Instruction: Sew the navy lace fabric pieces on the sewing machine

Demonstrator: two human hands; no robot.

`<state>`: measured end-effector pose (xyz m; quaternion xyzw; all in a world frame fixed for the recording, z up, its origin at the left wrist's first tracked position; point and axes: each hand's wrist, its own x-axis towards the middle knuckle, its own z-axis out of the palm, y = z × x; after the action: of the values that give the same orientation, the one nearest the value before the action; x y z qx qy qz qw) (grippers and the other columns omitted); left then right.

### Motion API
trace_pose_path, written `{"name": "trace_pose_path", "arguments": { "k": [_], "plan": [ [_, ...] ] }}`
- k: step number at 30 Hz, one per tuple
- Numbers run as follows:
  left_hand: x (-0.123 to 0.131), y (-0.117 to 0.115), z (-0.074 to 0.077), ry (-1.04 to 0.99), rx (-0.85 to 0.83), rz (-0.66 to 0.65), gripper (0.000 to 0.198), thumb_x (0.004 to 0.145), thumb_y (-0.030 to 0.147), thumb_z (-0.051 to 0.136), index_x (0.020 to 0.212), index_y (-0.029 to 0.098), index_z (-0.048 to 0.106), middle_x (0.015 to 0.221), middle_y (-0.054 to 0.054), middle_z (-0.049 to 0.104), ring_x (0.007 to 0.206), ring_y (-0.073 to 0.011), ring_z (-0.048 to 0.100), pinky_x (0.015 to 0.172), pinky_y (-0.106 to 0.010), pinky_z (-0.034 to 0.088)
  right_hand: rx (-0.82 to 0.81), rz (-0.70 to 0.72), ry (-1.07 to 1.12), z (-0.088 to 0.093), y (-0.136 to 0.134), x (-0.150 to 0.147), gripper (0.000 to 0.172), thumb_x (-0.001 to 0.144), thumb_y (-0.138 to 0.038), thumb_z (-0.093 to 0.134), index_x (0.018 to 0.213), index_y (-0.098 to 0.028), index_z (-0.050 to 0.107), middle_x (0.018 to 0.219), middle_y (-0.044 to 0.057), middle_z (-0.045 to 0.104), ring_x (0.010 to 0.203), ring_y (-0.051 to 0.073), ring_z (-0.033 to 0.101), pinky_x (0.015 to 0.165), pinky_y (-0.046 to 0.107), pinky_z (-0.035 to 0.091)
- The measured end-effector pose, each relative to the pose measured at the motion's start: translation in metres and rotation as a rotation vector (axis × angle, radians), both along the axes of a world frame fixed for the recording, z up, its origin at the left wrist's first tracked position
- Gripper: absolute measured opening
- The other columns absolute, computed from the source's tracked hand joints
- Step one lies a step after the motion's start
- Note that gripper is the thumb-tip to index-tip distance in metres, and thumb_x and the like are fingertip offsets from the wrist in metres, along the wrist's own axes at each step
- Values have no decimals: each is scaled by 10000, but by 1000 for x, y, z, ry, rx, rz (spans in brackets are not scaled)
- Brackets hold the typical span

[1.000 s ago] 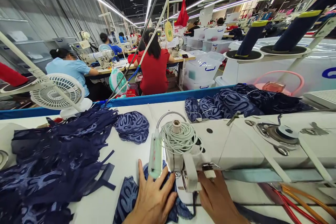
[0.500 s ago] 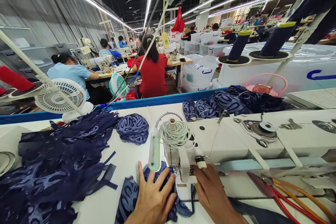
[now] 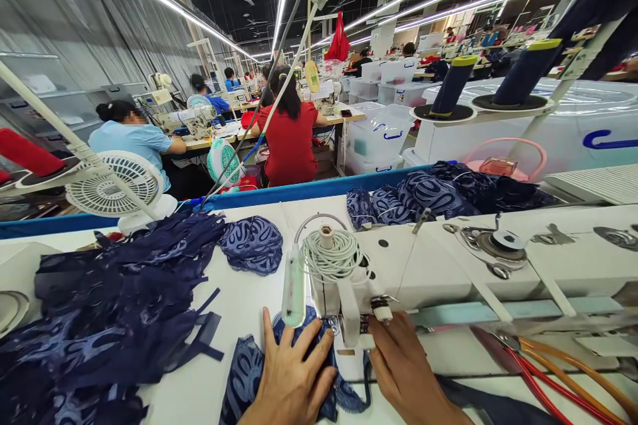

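My left hand lies flat with fingers spread on a navy lace piece at the needle end of a white sewing machine. My right hand rests just right of the needle, fingers bent onto the same fabric under the machine head; its fingertips are hidden by the machine. A coil of white cord sits on top of the head, with a small lamp beside it.
A heap of navy lace pieces covers the table's left. More lace lies behind the machine. A white fan stands at the back left. Red and orange handled scissors lie at right. Other people sew at tables beyond.
The view has shifted slightly since a second ago. Both hands stay on the lace at the needle with almost no movement.
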<state>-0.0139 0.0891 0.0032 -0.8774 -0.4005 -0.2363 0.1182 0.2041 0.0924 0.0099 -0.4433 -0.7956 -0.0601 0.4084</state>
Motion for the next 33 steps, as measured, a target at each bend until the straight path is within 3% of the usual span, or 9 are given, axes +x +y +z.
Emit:
{"name": "trace_pose_path", "arguments": {
  "k": [11, 15, 17, 20, 23, 25, 27, 32, 33],
  "plan": [
    [1, 0, -2, -17, 27, 10, 346, 1023, 384, 414, 1235, 246, 650, 1188, -20, 678, 991, -255, 511, 1144, -568, -96, 20, 32, -43, -10, -2, 0, 249, 984, -73, 316, 1074, -191, 515, 968, 69, 623, 877, 234, 587, 814, 394, 427],
    [3, 1, -5, -26, 14, 19, 339, 1026, 365, 409, 1251, 244, 631, 1194, -24, 671, 1087, -275, 492, 1139, -574, -89, 8, 45, -29, -8, -3, 1, 236, 991, -86, 326, 1058, -188, 528, 1009, 89, 628, 914, 249, 582, 819, 412, 444],
    [3, 2, -4, -45, 9, 13, 323, 1021, 345, 420, 1253, 241, 619, 1202, -35, 659, 1146, -288, 478, 1137, -581, -29, -6, 66, -4, -7, -3, 1, 229, 998, -94, 336, 1045, -183, 543, 1029, 100, 625, 942, 259, 577, 824, 424, 453],
    [3, -4, -1, -151, 33, -35, 287, 999, 261, 444, 1227, 199, 607, 1188, -94, 614, 1154, -290, 495, 1100, -577, 172, -32, 143, 41, -4, -3, -1, 221, 1018, -112, 362, 989, -179, 570, 964, 88, 614, 899, 247, 573, 811, 417, 460],
    [4, -20, -5, -272, 88, -69, 242, 959, 328, 496, 1055, 137, 609, 958, -102, 569, 906, -261, 538, 872, -472, 410, -33, 216, 40, -2, -5, -3, 222, 1037, -143, 387, 964, -183, 593, 873, 59, 587, 816, 218, 554, 764, 378, 457],
    [7, -34, -13, -246, 92, -3, 371, 911, 506, 527, 952, 141, 577, 832, -65, 512, 766, -244, 488, 712, -405, 414, -30, 242, 29, -3, -6, -3, 225, 1042, -146, 382, 971, -182, 592, 822, 41, 571, 760, 204, 530, 741, 361, 443],
    [13, -45, -23, -175, 77, 109, 461, 851, 605, 555, 936, 152, 553, 819, -59, 500, 743, -253, 466, 667, -394, 390, -34, 262, 22, -5, -6, -3, 224, 1046, -140, 373, 969, -181, 579, 791, 30, 563, 727, 198, 508, 736, 360, 423],
    [28, -53, -32, -185, -18, 394, 89, 857, 239, 532, 931, 191, 544, 847, -52, 522, 787, -269, 488, 707, -413, 384, -54, 285, 10, -10, -4, -2, 230, 1056, -147, 350, 953, -186, 552, 789, 23, 559, 716, 196, 491, 740, 358, 390],
    [29, -53, -31, -209, -43, 428, 98, 840, 166, 504, 923, 198, 546, 844, -48, 525, 793, -268, 493, 716, -416, 388, -60, 288, 7, -10, -4, -2, 233, 1056, -147, 346, 946, -187, 547, 787, 20, 555, 711, 194, 489, 738, 355, 387]
  ]
}}
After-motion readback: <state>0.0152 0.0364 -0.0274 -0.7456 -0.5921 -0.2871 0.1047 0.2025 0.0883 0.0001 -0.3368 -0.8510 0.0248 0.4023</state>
